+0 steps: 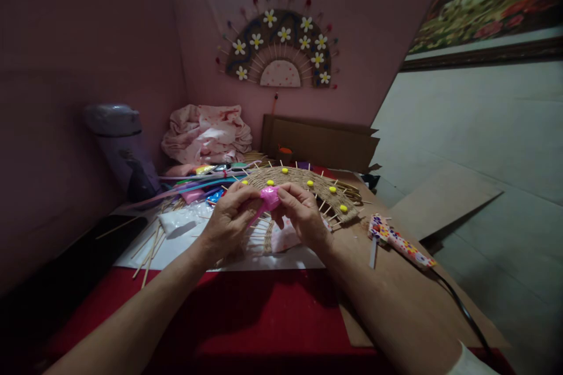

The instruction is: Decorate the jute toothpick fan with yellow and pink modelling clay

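A small shiny pink plastic packet is pinched between my two hands, above the craft fan. My left hand grips its left side with thumb and forefinger, a pink strip hanging below. On the right edge, my right hand has its fingers closed. Beneath and behind them lies the fan, a half-ring wrapped in twine with several yellow dots and thin sticks poking out. A pale pink fabric piece at its centre is partly covered by my right hand.
A flower-patterned glue gun with a black cord rests on cardboard at right. Loose sticks, a clear bag and a purple tumbler are at left. Behind are bunched pink cloth and a finished wall fan.
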Available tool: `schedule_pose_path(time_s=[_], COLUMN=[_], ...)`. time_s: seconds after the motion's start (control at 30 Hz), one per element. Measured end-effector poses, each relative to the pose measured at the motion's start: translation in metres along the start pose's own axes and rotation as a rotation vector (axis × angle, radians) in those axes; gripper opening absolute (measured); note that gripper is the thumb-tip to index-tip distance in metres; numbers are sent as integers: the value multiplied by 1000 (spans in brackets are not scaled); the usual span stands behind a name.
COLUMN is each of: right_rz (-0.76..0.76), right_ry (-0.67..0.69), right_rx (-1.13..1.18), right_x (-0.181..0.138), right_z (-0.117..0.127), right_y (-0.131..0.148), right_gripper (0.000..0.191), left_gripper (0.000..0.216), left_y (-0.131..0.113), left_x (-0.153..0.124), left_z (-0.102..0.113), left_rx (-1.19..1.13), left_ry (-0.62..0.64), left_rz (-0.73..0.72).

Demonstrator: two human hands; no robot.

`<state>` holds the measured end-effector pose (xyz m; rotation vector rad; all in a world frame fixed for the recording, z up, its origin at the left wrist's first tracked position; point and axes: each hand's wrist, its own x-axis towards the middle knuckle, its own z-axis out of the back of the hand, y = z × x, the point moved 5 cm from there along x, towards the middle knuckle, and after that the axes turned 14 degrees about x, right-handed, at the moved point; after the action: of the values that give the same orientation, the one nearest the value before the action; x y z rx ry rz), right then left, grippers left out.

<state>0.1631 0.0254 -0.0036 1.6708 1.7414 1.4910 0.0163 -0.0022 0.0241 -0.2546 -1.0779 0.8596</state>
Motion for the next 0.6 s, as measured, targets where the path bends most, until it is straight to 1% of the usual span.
schedule_pose_path(time_s=[0.17, 0.4, 0.53, 0.6], right_rz=[38, 106, 179, 230], right_ry=[12, 99, 117, 107], right_rx=[-74, -237, -377, -477], right_x=[-1, -6, -9, -10], right_z=[-2, -8, -8, -8], right_y=[6, 10, 9, 11], right_gripper=[26, 23, 22, 20], left_gripper=[14, 12, 12, 13], left_y=[7, 11, 10, 8], left_x=[0, -1, 0, 0], left_z=[-2, -2, 0, 0], left_rx=[49, 140, 173, 223], left_ry=[-45, -68, -58, -43], left_rz=[25, 35, 34, 2])
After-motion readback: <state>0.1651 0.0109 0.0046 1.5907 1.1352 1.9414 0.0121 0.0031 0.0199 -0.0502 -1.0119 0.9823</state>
